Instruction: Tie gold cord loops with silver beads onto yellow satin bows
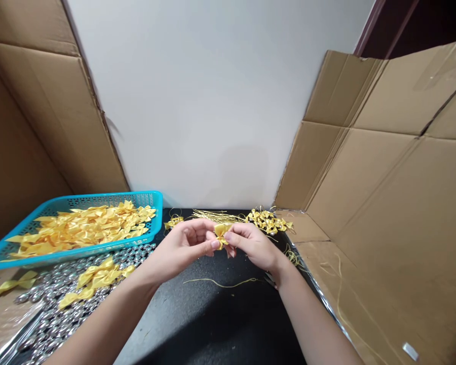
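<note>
You hold one small shiny yellow ribbon bow point(222, 234) near the centre of the frame, slightly below the middle. Your left hand point(192, 243) pinches it from the left side, and your right hand point(253, 247) grasps it w/ thumb on top. Both grips are closed on this same bow (exact hold of the hidden fingers I cannot tell).

Under your hands is a black tabletop point(213, 327), w/ one thin gold cord point(222, 285) lying loose. At lower left, a turquoise plastic basket point(157, 215) w/ many yellow bows point(95, 223) stands beside round silvery beads point(53, 324); a few loose yellow bows point(102, 274) lie on these. Behind your hands, approx. mid-frame, are straight gold strands point(216, 216) and, to their right, a cluster of corded yellow bows point(266, 221).
</note>
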Tool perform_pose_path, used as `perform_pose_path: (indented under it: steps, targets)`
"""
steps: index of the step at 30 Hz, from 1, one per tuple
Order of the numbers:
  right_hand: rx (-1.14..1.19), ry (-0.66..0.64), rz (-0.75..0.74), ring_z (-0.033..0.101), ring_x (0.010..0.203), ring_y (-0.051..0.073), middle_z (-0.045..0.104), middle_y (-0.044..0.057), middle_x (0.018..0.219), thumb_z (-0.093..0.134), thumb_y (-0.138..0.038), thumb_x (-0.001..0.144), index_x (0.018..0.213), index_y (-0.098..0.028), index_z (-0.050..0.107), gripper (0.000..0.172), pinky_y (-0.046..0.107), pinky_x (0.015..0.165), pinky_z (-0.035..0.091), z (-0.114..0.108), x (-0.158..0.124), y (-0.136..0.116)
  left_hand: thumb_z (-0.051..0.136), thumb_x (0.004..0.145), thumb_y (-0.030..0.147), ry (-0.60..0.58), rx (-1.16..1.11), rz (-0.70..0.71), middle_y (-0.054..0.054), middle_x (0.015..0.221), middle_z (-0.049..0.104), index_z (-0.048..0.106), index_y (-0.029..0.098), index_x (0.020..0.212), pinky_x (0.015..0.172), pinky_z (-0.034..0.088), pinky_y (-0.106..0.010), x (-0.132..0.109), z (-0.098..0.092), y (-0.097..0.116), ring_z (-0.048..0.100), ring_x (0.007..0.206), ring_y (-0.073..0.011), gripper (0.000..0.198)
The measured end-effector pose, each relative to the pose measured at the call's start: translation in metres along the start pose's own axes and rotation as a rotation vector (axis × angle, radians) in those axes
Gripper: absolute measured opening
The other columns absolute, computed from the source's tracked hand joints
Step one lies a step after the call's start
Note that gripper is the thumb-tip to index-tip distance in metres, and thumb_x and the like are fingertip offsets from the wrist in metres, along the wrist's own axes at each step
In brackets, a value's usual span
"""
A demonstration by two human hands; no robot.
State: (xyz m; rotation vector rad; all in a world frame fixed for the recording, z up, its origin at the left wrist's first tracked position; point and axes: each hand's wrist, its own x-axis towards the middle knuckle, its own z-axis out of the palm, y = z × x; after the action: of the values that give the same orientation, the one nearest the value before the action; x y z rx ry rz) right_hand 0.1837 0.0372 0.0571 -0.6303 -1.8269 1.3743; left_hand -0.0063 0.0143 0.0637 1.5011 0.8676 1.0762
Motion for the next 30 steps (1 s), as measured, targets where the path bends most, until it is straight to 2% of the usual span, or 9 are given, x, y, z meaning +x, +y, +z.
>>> perform_pose_path:
  steps: [5, 8, 13, 18, 22, 26, 30]
  targets:
    - [-0.038, 0.005, -0.021, 0.049, 0.057, 0.012, 0.053, -0.002, 0.057, 0.057, -0.061, 0.085, 0.057, -0.019, 0.051, 0.051, 0.027, 0.062, 0.043, 0.001, -0.001, -0.002, 0.079, 0.071, 0.031, 0.015, -0.014, -0.017, 0.001, 0.065, 0.066, 0.065, 0.019, 0.092, 0.06, 0.05, -0.025, 0.002, 0.0, 0.0, 0.061, 0.061, -0.0144, 0.028]
    - [-0.05, 0.024, -0.034, 0.05, 0.057, 0.012, 0.053, -0.002, 0.057, 0.057, -0.063, 0.084, 0.057, -0.019, 0.051, 0.052, 0.027, 0.062, 0.044, 0.002, -0.001, -0.003, 0.077, 0.072, 0.035, 0.043, 0.021, 0.006, 0.002, 0.062, 0.064, 0.066, 0.019, 0.087, 0.061, 0.051, -0.027, 0.002, 0.002, 0.006, 0.061, 0.06, -0.0151, 0.024]
    - [-0.081, 0.051, -0.055, 0.049, 0.059, 0.013, 0.054, -0.002, 0.059, 0.056, -0.061, 0.087, 0.059, -0.02, 0.052, 0.05, 0.027, 0.063, 0.043, 0.005, 0.0, -0.002, 0.068, 0.079, 0.041, 0.191, 0.134, 0.093, 0.002, 0.059, 0.062, 0.064, 0.018, 0.07, 0.059, 0.051, -0.024, -0.002, 0.014, 0.01, 0.059, 0.058, -0.0138, 0.025]
    - [-0.05, 0.034, -0.058, 0.051, 0.06, 0.013, 0.055, -0.002, 0.063, 0.053, -0.06, 0.089, 0.064, -0.019, 0.054, 0.048, 0.027, 0.064, 0.044, 0.01, 0.001, 0.002, 0.065, 0.083, 0.038, 0.33, 0.17, 0.168, 0.002, 0.06, 0.063, 0.062, 0.018, 0.069, 0.055, 0.049, -0.021, -0.005, 0.029, -0.002, 0.059, 0.056, -0.0125, 0.025]
    - [-0.101, 0.04, -0.059, 0.05, 0.062, 0.013, 0.054, -0.002, 0.063, 0.052, -0.056, 0.092, 0.061, -0.019, 0.052, 0.048, 0.028, 0.068, 0.042, 0.011, 0.0, 0.004, 0.065, 0.083, 0.035, 0.418, 0.15, 0.207, 0.004, 0.055, 0.057, 0.06, 0.018, 0.066, 0.049, 0.043, -0.019, -0.003, 0.032, -0.006, 0.052, 0.05, -0.0099, 0.024]
    - [-0.074, 0.03, -0.057, 0.049, 0.061, 0.013, 0.052, -0.002, 0.061, 0.055, -0.056, 0.09, 0.06, -0.02, 0.051, 0.047, 0.028, 0.068, 0.042, 0.008, 0.001, 0.005, 0.069, 0.08, 0.04, 0.411, 0.057, 0.15, 0.005, 0.054, 0.053, 0.059, 0.017, 0.065, 0.048, 0.039, -0.019, 0.0, 0.03, -0.01, 0.047, 0.048, -0.0088, 0.03]
    - [0.034, -0.012, -0.065, 0.049, 0.058, 0.012, 0.051, -0.003, 0.06, 0.06, -0.057, 0.086, 0.061, -0.02, 0.05, 0.046, 0.027, 0.064, 0.043, 0.007, 0.006, 0.008, 0.075, 0.075, 0.048, 0.322, -0.115, 0.057, 0.005, 0.055, 0.052, 0.057, 0.016, 0.064, 0.047, 0.036, -0.017, 0.004, 0.026, -0.017, 0.043, 0.048, -0.0069, 0.039]
